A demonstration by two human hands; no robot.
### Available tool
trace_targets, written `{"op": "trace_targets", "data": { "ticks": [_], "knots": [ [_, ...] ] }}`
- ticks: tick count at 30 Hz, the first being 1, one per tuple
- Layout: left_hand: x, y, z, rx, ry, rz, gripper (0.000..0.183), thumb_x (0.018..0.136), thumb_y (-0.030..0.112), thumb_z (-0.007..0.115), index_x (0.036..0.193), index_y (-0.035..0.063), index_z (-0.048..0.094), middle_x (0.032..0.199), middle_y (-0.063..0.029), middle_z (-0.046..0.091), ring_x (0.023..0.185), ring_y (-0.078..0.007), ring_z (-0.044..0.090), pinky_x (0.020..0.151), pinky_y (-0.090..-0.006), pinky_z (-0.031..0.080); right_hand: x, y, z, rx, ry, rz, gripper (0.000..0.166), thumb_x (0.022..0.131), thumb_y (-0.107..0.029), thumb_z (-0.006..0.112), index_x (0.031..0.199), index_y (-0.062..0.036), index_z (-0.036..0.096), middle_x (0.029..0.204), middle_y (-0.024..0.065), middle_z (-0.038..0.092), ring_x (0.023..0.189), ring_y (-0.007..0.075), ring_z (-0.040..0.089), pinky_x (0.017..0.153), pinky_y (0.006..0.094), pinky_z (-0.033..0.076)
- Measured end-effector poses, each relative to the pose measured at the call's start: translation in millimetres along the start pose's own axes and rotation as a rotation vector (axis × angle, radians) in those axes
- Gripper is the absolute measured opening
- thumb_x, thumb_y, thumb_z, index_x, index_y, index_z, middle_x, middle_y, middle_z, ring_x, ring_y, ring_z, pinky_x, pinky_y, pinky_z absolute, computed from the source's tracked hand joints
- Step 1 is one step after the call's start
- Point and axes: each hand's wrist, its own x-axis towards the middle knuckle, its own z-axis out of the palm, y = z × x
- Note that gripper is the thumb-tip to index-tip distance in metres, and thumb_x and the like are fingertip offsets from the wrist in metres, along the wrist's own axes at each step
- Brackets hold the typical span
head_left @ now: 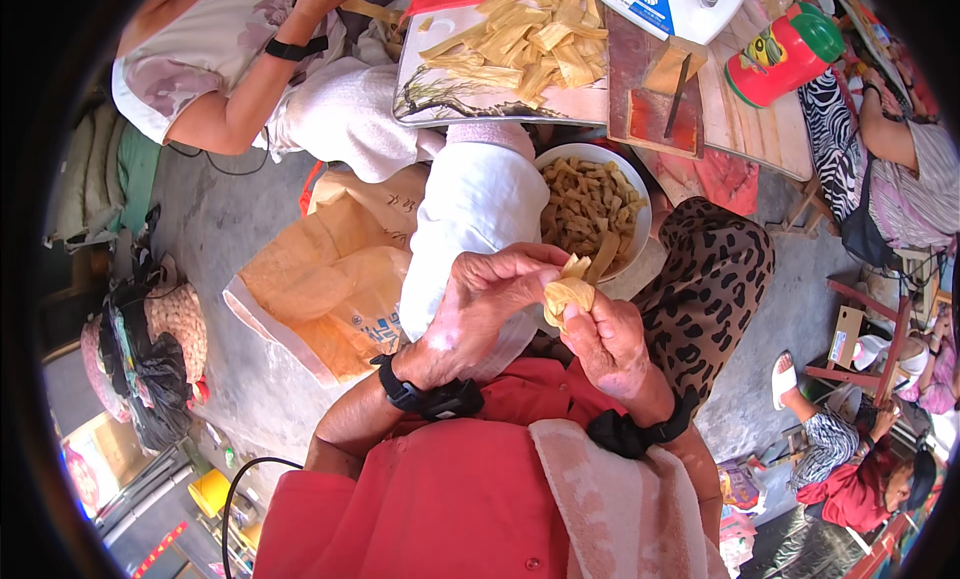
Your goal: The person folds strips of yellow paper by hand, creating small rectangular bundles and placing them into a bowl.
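My left hand point(491, 298) and my right hand point(611, 343) meet over my lap, both gripping a folded, pale yellow dried strip point(568, 295). The strip is wound into a small bundle, and one end sticks up between my fingers. Just beyond my hands, a white basin point(643, 238) holds many short, rolled yellow-brown pieces point(585, 204). Farther off, a pile of flat yellow strips point(529, 39) lies on a board with a painted branch point(420, 103). What exactly the strips are made of, I cannot tell.
Beside the board stands a wooden block with a dark blade point(677, 95). A white plastic jug point(675, 1) and a red jar with green lid point(784, 54) are on the tabletop. An orange-brown sack point(337, 271) lies left of my covered leg. A co-worker's arm point(255, 91) is at upper left; others sit at right.
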Motion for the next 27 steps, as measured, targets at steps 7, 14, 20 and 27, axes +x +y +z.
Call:
{"op": "trace_targets", "data": {
  "ticks": [7, 14, 20, 27],
  "knots": [
    [-3, 0, 6, 0.317, -0.151, 0.325, 0.013, 0.079, -0.004, 0.063, 0.092, -0.0001, 0.065, 0.117, -0.0131, 0.055, 0.104, -0.0178, 0.054, 0.088, -0.031, 0.046, 5, -10, 1, -0.021, 0.006, -0.036, 0.019, 0.091, -0.009, 0.047, 0.102, 0.0041, 0.055, 0.058, 0.0017, 0.052, 0.048, 0.0087, 0.049, 0.047, 0.0229, 0.04],
    [-7, 2, 2, 0.096, -0.146, 0.218, 0.015, 0.079, -0.007, 0.056, 0.092, -0.0041, 0.064, 0.119, -0.0138, 0.052, 0.102, -0.0189, 0.054, 0.087, -0.0302, 0.045, 0, -11, -3, -0.035, -0.076, 0.054, 0.016, 0.092, -0.011, 0.046, 0.095, 0.003, 0.053, 0.059, 0.0051, 0.052, 0.047, 0.0152, 0.05, 0.047, 0.0275, 0.04],
    [-7, 17, 5, -0.165, -0.316, -0.051, 0.018, 0.08, 0.006, 0.052, 0.088, -0.0071, 0.061, 0.118, -0.0158, 0.047, 0.104, -0.0201, 0.049, 0.09, -0.0312, 0.04, 0, -21, 0, -0.011, 0.0, -0.052, 0.015, 0.092, -0.01, 0.047, 0.089, 0.0031, 0.053, 0.058, 0.0053, 0.052, 0.047, 0.0151, 0.051, 0.047, 0.0283, 0.041],
    [-8, 14, -1, 0.17, -0.495, 0.108, 0.007, 0.073, 0.005, 0.059, 0.072, -0.0011, 0.054, 0.117, -0.0159, 0.047, 0.104, -0.0216, 0.048, 0.09, -0.0323, 0.036, -13, 5, 6, -0.43, 0.102, -0.452, 0.029, 0.081, -0.004, 0.058, 0.109, 0.004, 0.053, 0.07, 0.0126, 0.05, 0.047, 0.0223, 0.046, 0.043, 0.0338, 0.035]
  ]
}}
